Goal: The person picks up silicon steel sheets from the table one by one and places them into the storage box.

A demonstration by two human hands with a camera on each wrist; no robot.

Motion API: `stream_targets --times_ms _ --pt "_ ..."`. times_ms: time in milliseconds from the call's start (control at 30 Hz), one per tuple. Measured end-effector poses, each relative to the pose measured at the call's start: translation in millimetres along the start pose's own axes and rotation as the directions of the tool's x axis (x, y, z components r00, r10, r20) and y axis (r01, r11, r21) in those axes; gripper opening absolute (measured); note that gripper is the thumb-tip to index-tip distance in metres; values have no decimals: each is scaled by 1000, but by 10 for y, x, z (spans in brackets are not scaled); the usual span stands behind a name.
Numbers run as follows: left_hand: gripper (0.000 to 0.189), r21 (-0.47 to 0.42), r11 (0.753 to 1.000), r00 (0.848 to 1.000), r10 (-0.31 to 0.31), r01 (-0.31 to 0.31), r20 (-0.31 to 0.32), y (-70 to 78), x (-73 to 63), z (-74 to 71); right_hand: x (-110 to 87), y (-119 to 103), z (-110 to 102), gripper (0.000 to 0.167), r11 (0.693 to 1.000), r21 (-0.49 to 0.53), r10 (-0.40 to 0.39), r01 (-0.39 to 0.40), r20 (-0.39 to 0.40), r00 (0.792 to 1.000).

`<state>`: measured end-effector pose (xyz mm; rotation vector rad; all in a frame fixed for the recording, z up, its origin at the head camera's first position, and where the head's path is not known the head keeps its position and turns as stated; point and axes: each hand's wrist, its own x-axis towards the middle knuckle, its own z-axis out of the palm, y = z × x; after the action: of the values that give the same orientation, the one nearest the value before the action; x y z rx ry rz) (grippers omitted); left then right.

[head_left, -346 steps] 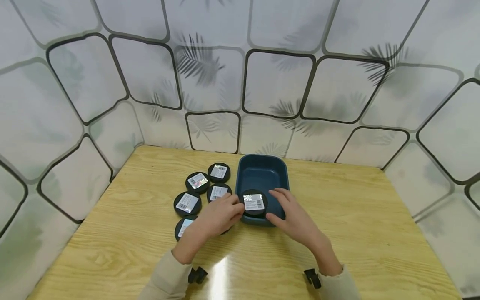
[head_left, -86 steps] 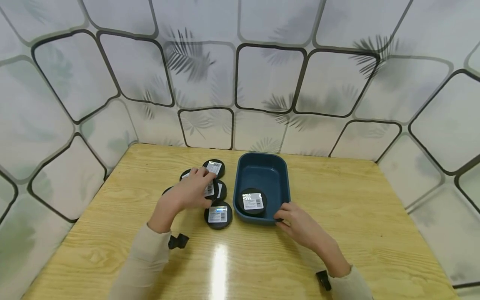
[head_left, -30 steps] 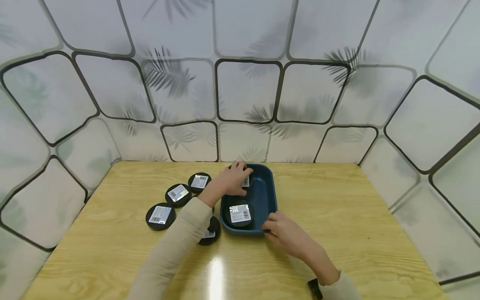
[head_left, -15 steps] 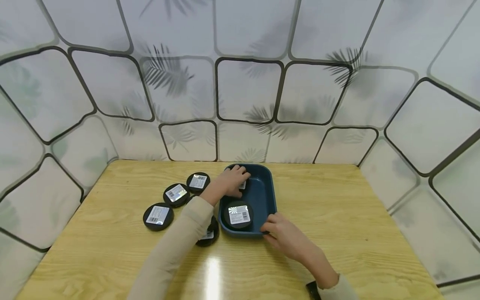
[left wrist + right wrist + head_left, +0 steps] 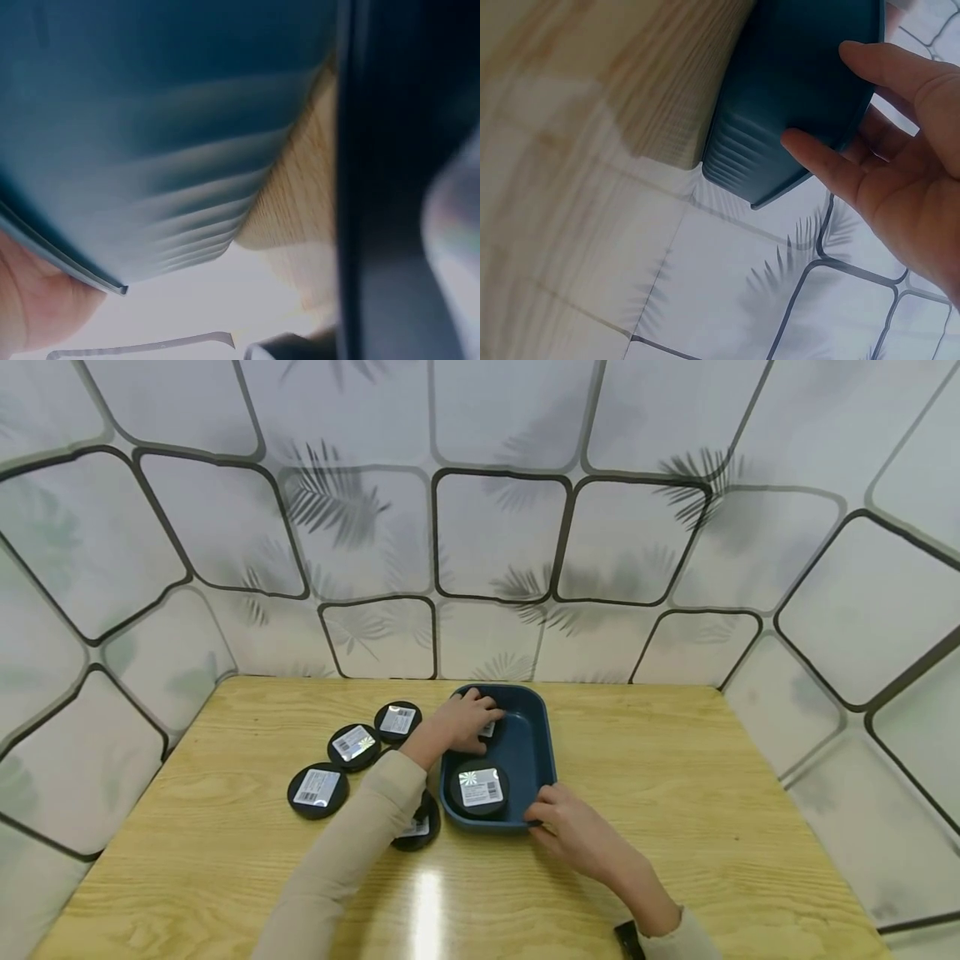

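Note:
A deep blue rectangular box [image 5: 532, 752] stands on the table, and its side wall [image 5: 172, 150] fills much of the left wrist view. My left hand [image 5: 459, 723] reaches into its back left corner, fingers curled over a flat round black disc with a white label [image 5: 487, 729], mostly hidden beneath the hand. In the box's front left lies a second black disc [image 5: 478, 788], label up. My right hand [image 5: 576, 831] pinches the rim at the front right corner; in the right wrist view its thumb and fingers [image 5: 825, 161] straddle the box edge.
Left of the box lie several more labelled black discs, among them one at the far left [image 5: 318, 791], one in the middle [image 5: 354, 747] and one at the back [image 5: 397, 721]. My left sleeve [image 5: 352, 852] partly covers others. A patterned cloth wall [image 5: 495, 635] borders the wooden table.
My left hand has carried a disc from the group on the left into the box's back left corner, staying there this last second. The right hand moved from inside the box to its front right corner.

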<state>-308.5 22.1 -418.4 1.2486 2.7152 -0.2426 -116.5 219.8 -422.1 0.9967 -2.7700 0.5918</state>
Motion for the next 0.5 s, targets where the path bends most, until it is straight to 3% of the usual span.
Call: stream_targets --times_ms 267,500 --pt "66 7 1000 1000 9 -9 19 -8 4 12 -2 29 -9 11 1000 -4 23 -23 5 1000" --pt "64 -13 1000 1000 16 -16 -21 -8 30 61 -18 30 -16 11 999 -3 47 -47 20 999"
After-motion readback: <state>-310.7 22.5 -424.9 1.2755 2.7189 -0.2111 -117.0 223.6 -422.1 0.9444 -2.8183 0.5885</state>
